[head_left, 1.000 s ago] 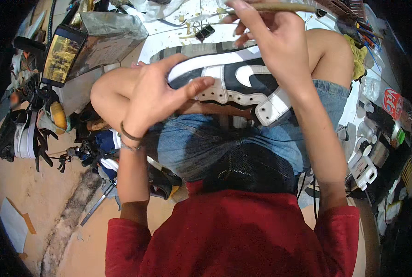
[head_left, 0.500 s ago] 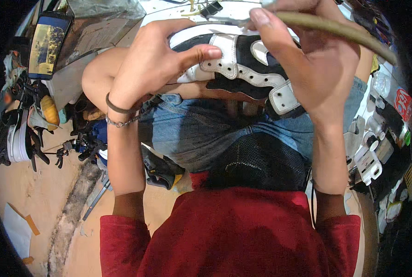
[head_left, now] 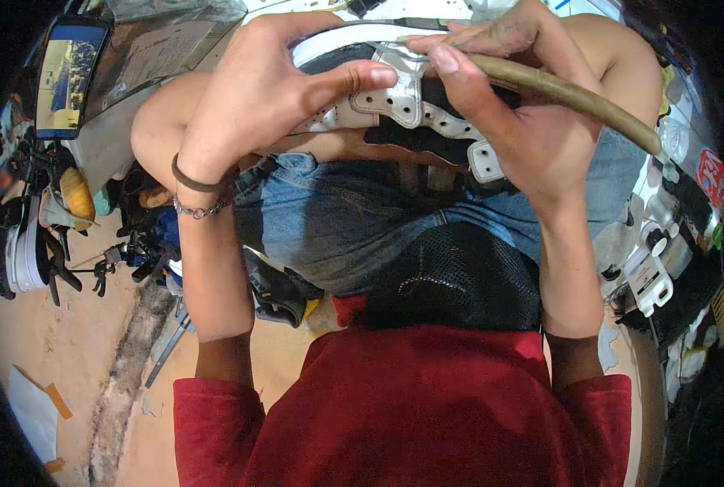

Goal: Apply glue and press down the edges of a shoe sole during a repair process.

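Observation:
A black-and-white shoe (head_left: pixel 396 104) with lace holes lies on its side across my lap, its white sole edge facing away from me. My left hand (head_left: pixel 276 93) grips it from the left, thumb pressed on the white leather panel. Between the thumb and fingers of my right hand (head_left: pixel 520 114) is a tool with a long brown handle (head_left: pixel 569 93), which slants down to the right. The tool's thin working end meets the shoe near the seam of sole and upper; my fingers partly cover it, so its kind is unclear. My right palm hides part of the shoe.
At the left stands a phone (head_left: pixel 69 77) with a lit screen, above several clamps and another white-soled shoe (head_left: pixel 27 252). A black-and-yellow item (head_left: pixel 279 292) and a thin grey tool (head_left: pixel 169 349) lie on the floor. Bottles and a white container (head_left: pixel 648 280) crowd the right side.
My right hand and the tool have moved left along the shoe, and the tool's tip is now by the white panel. The shoe has shifted slightly left and up.

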The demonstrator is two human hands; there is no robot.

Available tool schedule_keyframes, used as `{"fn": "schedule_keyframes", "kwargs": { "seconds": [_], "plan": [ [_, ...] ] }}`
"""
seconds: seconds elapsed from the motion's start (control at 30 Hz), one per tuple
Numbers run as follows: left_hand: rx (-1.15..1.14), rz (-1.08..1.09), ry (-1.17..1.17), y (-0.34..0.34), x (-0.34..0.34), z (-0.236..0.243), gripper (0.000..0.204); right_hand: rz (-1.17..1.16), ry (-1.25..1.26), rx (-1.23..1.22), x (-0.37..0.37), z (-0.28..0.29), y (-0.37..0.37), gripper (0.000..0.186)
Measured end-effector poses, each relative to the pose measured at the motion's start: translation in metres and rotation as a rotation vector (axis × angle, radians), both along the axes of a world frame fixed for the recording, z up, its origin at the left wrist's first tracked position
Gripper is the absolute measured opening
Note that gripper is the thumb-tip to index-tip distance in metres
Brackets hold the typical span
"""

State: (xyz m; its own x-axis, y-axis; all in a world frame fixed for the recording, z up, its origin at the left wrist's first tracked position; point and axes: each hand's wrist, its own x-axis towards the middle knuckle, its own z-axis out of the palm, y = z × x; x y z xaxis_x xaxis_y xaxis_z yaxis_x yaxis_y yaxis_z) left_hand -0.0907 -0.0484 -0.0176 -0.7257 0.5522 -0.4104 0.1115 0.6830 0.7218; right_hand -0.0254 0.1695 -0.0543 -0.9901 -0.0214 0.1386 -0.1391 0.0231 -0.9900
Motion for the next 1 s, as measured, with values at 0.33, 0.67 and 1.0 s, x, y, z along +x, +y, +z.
{"fn": "schedule_keyframes", "kwargs": {
  "seconds": [0.33,0.67,1.0],
  "plan": [
    [0.006,0.001,-0.012,0.000,0.000,-0.004,0.034,-0.008,0.148,0.190,-0.005,0.003,0.001,0.024],
    [0.021,0.002,0.029,0.002,0.003,-0.001,0.036,-0.028,0.259,0.143,-0.002,-0.014,0.000,0.023],
    [0.032,-0.014,0.029,-0.001,0.003,-0.002,0.038,0.027,0.180,-0.044,0.003,-0.019,0.007,0.021]
  ]
}}
